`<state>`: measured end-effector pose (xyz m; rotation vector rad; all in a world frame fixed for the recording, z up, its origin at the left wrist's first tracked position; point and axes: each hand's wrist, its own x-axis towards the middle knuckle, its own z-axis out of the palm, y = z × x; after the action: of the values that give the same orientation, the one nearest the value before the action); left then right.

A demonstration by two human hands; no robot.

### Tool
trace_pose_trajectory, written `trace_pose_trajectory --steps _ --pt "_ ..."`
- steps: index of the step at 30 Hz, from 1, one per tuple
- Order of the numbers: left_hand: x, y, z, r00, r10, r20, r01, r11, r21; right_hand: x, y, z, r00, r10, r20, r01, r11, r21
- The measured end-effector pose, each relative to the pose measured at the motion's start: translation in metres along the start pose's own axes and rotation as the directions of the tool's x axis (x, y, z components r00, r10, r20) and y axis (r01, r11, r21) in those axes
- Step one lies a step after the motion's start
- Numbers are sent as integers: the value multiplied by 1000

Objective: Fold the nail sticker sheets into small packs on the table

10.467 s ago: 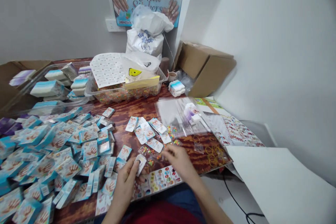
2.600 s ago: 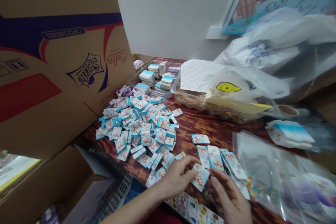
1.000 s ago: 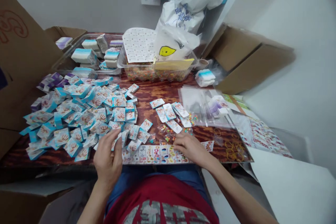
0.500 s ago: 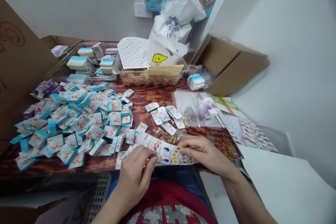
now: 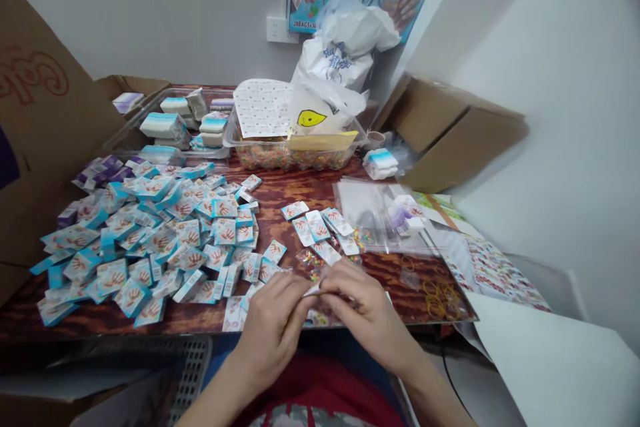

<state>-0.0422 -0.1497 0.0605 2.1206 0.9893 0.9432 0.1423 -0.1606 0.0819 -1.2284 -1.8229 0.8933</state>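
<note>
At the front edge of the table both my hands are close together, fingers pinched. My left hand (image 5: 275, 320) grips one side of a printed sticker sheet (image 5: 320, 318), and my right hand (image 5: 370, 313) pinches the other side. Most of the sheet is hidden by my fingers; a printed strip shows beneath them, and it looks bent or folded. Just beyond my hands lie several small blue-and-white boxes (image 5: 317, 227) and clear bags of coloured beads (image 5: 315, 273). Left of my left hand spreads a large heap of similar small boxes (image 5: 160, 240) with hand pictures.
Behind stand a clear tub of beads (image 5: 295, 157), a tray of bundled cards (image 5: 167, 127) and a white plastic bag (image 5: 335, 60). Clear plastic sleeves (image 5: 360, 213) and yellow rubber bands (image 5: 443, 300) lie to the right. Cardboard boxes (image 5: 465, 127) flank the table.
My right hand has moved left to meet my left hand. The sticker sheet, earlier stretched out between them, is now mostly covered and looks bent. The view has shifted slightly.
</note>
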Motion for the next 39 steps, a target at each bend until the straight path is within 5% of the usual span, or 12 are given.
trace_pose_trajectory --steps 3,6,9,13,17,20,24,28,32,39 --pt "-3 3 -5 1000 5 12 -4 996 -87 -4 7 5 993 -12 -115 0 994 -108" --pt "-8 4 -16 996 -87 25 90 966 -241 -11 22 6 990 140 29 -139 990 -24" --pt "-12 -5 -18 971 -213 108 238 816 -526 -16 34 10 959 231 164 -248 964 94" --pt "-14 -26 4 851 -437 291 512 569 -643 -13 38 28 952 209 223 -247 956 158" --pt "-14 -41 29 761 -489 427 647 523 -555 -5 46 48 941 332 63 -336 938 87" --pt "-13 -51 36 738 -529 419 667 478 -572 -4 56 50 917 397 -18 -392 911 127" --pt "-11 -63 40 693 -672 260 657 441 -611 -12 62 38 893 439 98 -445 832 333" --pt "-2 -66 45 739 -659 138 616 579 -533 -20 60 29 871 487 68 -478 807 348" --pt "3 -63 49 778 -625 55 583 687 -433 -13 58 26 919 393 18 -386 893 230" --pt "-1 -61 45 844 -532 69 519 778 -354 16 65 32 958 271 94 -275 961 22"
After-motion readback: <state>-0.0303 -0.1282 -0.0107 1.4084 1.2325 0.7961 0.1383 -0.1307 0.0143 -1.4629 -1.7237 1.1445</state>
